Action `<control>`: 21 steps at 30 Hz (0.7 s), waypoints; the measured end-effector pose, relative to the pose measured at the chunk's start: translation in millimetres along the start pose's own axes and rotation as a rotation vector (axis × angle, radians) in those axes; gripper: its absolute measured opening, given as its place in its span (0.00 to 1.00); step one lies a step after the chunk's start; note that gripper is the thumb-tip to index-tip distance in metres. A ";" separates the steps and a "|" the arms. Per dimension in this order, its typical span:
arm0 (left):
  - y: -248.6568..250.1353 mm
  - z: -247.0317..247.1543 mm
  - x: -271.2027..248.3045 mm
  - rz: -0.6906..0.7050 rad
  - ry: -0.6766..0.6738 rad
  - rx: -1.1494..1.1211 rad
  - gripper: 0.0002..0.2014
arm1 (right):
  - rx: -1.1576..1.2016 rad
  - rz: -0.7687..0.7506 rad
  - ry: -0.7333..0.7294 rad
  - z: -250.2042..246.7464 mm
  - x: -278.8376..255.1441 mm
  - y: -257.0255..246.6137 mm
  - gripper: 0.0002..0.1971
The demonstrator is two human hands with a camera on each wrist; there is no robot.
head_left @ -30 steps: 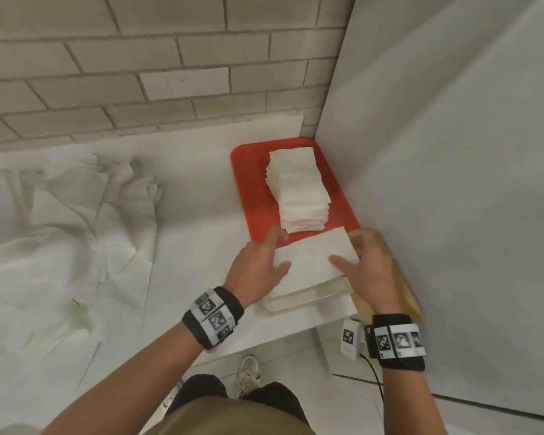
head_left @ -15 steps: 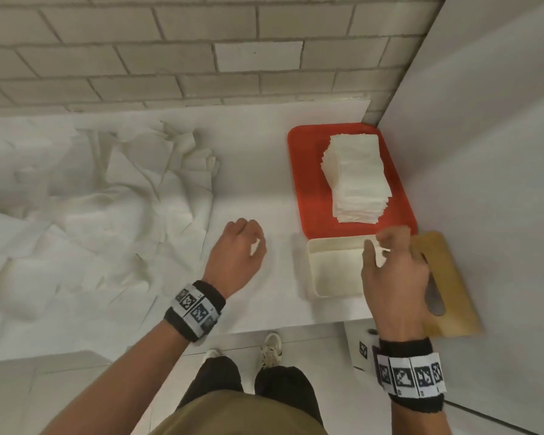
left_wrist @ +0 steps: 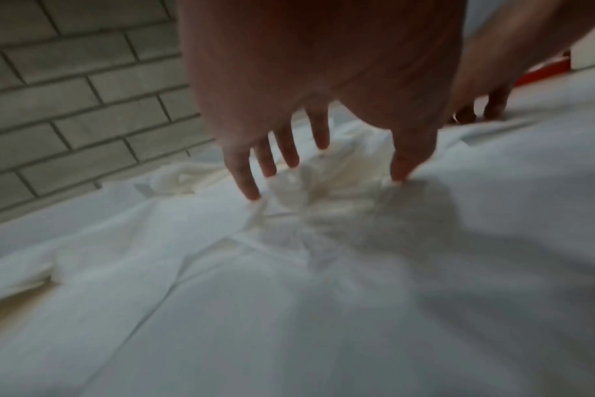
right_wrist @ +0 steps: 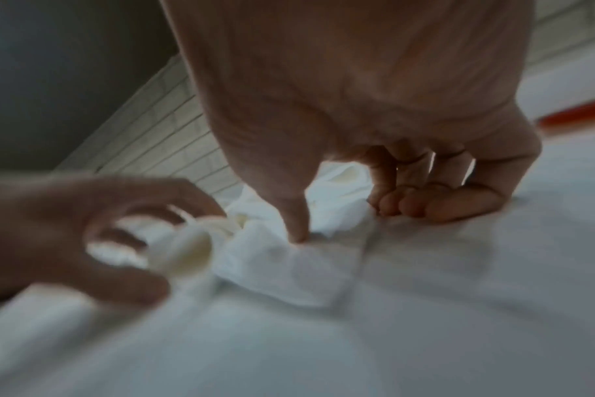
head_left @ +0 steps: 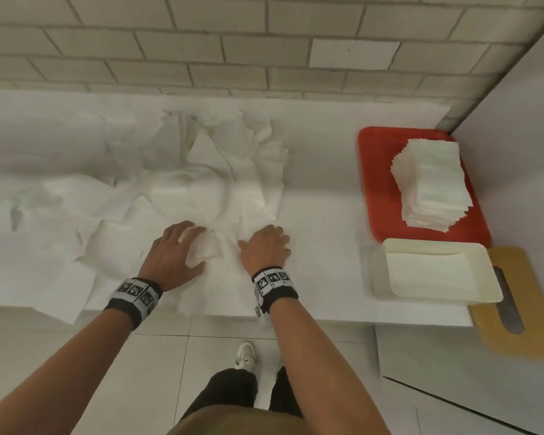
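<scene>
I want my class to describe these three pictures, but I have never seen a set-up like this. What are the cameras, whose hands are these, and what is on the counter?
No machine here: a person works bare-handed, wearing cameras. The wide picture looks down from the head. The two dim, blurry ones look along each wrist at the fingers. The left hand gathers a crumpled napkin from a loose pile of napkins on the white counter. The right hand, fingers curled, presses its thumb on the pile's near edge. To the right, a red tray carries a neat stack of folded napkins. Nearer the person lie an open cream box and a slotted wooden lid.
</scene>
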State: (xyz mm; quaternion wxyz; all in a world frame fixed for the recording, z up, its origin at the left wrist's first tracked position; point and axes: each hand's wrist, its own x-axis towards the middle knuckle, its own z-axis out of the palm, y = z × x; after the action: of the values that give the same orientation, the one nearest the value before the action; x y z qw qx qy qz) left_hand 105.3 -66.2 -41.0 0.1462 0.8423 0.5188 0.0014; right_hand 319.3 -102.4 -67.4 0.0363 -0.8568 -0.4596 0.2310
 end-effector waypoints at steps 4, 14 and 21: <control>-7.3 0.0 12.6 0.084 0.065 0.012 0.30 | 0.092 0.009 -0.098 -3.0 8.8 1.8 0.27; 57.1 -58.3 62.8 0.251 0.219 -0.219 0.15 | 0.471 -0.070 0.138 -129.2 -44.8 130.6 0.22; 151.3 -87.1 83.7 0.434 0.264 -0.326 0.17 | 0.343 0.059 0.133 -243.1 -70.8 263.4 0.19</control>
State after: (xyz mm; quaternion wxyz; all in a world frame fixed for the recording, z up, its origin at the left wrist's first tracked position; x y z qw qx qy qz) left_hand 262.6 -35.1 67.4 0.2071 0.8914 0.3342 0.2256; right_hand 593.3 -274.3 102.5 0.2054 -0.8646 -0.3847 0.2496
